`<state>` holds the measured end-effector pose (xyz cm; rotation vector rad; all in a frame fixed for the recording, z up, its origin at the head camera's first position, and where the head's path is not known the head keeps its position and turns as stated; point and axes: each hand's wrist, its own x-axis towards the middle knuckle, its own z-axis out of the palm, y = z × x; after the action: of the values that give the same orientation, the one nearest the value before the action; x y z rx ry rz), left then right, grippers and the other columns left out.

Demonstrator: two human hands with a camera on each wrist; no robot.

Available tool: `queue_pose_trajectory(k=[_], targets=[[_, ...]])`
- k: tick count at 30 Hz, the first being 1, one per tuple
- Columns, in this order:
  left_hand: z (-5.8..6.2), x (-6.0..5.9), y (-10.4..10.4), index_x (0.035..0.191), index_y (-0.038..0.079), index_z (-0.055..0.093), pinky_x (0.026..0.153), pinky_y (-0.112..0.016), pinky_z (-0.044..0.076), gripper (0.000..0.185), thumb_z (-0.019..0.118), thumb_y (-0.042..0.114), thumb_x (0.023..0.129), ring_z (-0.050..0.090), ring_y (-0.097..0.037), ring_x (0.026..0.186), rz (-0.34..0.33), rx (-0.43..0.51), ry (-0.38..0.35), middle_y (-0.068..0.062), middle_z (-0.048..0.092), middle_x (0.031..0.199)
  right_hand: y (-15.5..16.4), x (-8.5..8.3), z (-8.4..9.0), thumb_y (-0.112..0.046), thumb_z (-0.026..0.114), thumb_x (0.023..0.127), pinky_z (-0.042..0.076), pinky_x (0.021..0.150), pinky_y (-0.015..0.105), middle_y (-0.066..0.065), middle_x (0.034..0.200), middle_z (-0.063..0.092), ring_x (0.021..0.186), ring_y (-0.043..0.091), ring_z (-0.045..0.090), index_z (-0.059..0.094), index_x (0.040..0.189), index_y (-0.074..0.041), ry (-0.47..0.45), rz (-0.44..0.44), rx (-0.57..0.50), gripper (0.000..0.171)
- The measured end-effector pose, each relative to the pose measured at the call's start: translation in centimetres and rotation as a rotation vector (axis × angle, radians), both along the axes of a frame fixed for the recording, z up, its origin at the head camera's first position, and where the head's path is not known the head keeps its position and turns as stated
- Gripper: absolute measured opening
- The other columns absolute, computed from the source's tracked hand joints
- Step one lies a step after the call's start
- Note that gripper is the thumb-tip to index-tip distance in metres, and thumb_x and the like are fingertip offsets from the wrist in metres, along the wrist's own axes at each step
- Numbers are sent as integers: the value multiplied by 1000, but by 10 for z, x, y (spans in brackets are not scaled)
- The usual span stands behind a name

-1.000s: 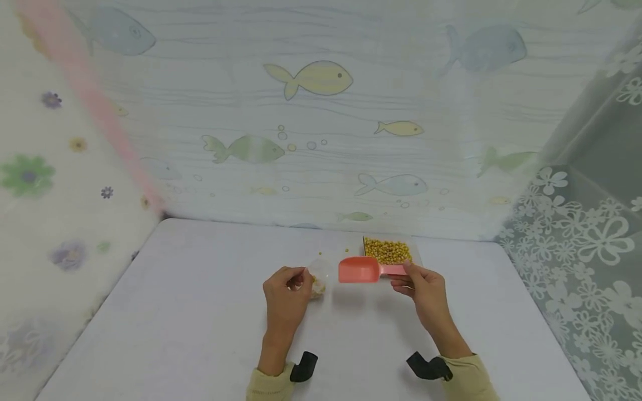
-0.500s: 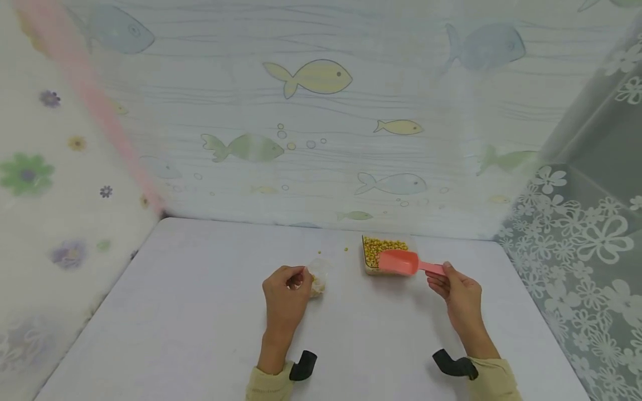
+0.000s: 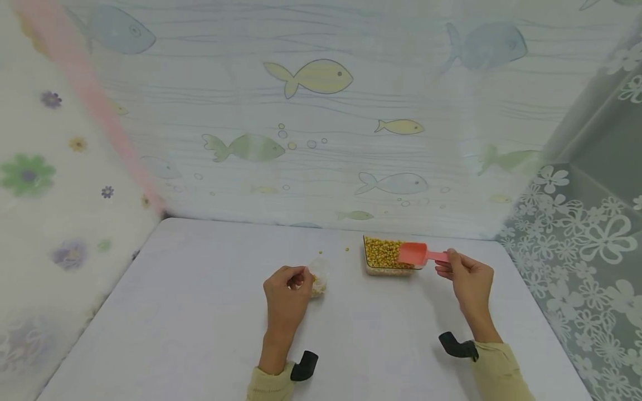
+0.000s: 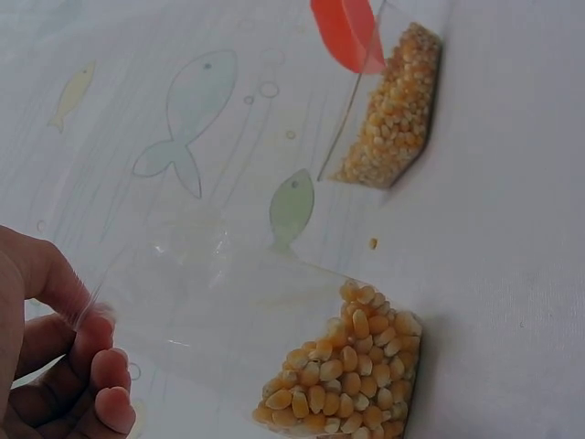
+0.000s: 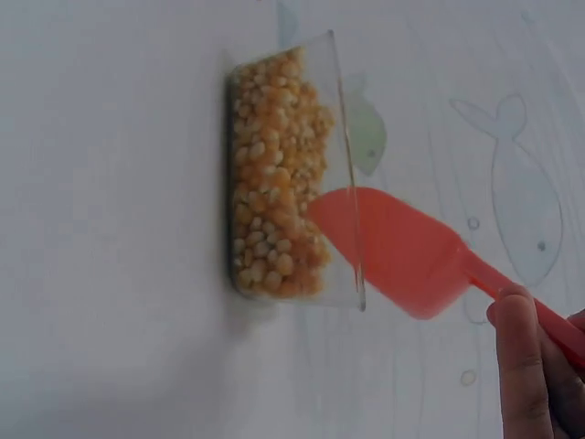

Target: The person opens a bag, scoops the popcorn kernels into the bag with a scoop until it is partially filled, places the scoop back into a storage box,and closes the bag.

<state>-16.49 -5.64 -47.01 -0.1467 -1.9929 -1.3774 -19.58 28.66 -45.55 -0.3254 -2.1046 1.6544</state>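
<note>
Head view: left hand [image 3: 287, 289] on white table [image 3: 200, 312], fingers curled, pinching rim of small clear bag [image 3: 319, 277] with a little corn at bottom; right hand [image 3: 466, 275] gripping handle of pink scoop [image 3: 414, 253], scoop head over right end of clear tray [image 3: 385, 257] full of corn kernels. Two loose kernels [image 3: 346, 249] on table between bag and tray. Fish-print curtain [image 3: 311, 111] behind, floral curtains at sides. Bag detail too small here. Left wrist view: fingers [image 4: 64, 366] pinching bag [image 4: 274, 347] edge, mouth held open, kernels [image 4: 343, 370] heaped in lower corner only; tray [image 4: 393, 110] and scoop [image 4: 347, 32] visible beyond, one stray kernel [image 4: 373, 243] between; right hand out of shot. Right wrist view: thumb and fingers [image 5: 526, 366] clamped on scoop [image 5: 402, 251] handle; scoop head overlapping tray [image 5: 283, 174] near wall, partly seen through clear plastic; scoop looks empty, contact with corn not clear. Bag and left hand not in this view.
</note>
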Motion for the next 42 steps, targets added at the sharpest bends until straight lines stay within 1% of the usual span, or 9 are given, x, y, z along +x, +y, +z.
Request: queue_pose_trajectory(k=[4, 6, 9, 12, 22, 27, 32, 36, 42], targets=[[0, 0, 0, 80, -3, 77, 52, -21, 46, 10, 72, -12, 79, 56, -13, 59, -1, 0, 1, -6, 65, 66, -5, -6, -1, -16, 62, 101, 58, 59, 19, 21, 85, 75, 61, -2, 69, 69, 113, 16, 24, 36, 128, 35], [0, 1, 0, 80, -2, 77, 53, -22, 46, 11, 72, -11, 80, 56, -13, 59, -1, 2, -4, -5, 65, 66, -8, -8, -2, -15, 62, 101, 58, 59, 19, 30, 89, 73, 60, -1, 69, 70, 110, 16, 17, 66, 170, 33], [0, 1, -1, 80, -1, 77, 52, -24, 47, 11, 72, -11, 80, 56, -12, 60, 0, 2, -10, -5, 65, 67, -11, -11, -4, -16, 62, 102, 58, 60, 19, 28, 88, 74, 60, 0, 69, 70, 109, 17, -19, 112, 177, 34], [0, 1, -1, 80, -3, 76, 52, -25, 47, 10, 72, -12, 80, 56, -13, 59, 1, -2, -7, -6, 65, 67, -13, -14, -7, -18, 61, 103, 58, 61, 20, 23, 87, 75, 61, 1, 70, 69, 112, 17, -69, 136, 140, 37], [1, 2, -2, 80, -3, 76, 51, -24, 46, 11, 71, -12, 79, 56, -14, 58, 10, -11, 1, -5, 64, 65, -6, -25, -18, -26, 53, 107, 59, 72, 20, -3, 81, 75, 71, 0, 72, 54, 132, 19, -269, 164, -96, 52], [0, 0, -1, 79, -3, 76, 51, -25, 47, 11, 72, -13, 79, 56, -13, 58, 4, -12, 10, -6, 65, 66, 1, -27, -21, -26, 51, 107, 59, 75, 20, -8, 78, 74, 74, 1, 72, 46, 139, 20, -336, 160, -225, 56], [-2, -1, -1, 78, -3, 76, 51, -24, 47, 11, 72, -13, 79, 56, -12, 58, 7, -16, 13, -5, 65, 66, 6, -25, -23, -28, 49, 108, 58, 78, 18, -10, 77, 73, 78, 1, 72, 43, 142, 15, -404, 155, -333, 56], [-2, -1, -1, 79, -3, 76, 51, -24, 47, 9, 72, -12, 79, 56, -12, 58, 7, -16, 6, -5, 65, 66, 8, -23, -24, -28, 50, 108, 57, 80, 18, -9, 78, 74, 79, 1, 72, 48, 136, 8, -424, 159, -437, 46], [-1, 0, -1, 80, -5, 76, 51, -26, 48, 7, 72, -11, 80, 56, -13, 60, -2, -8, -9, -6, 65, 67, 10, -20, -25, -25, 51, 107, 57, 80, 18, -4, 78, 75, 79, 4, 73, 60, 106, -8, -417, 164, -640, 19]])
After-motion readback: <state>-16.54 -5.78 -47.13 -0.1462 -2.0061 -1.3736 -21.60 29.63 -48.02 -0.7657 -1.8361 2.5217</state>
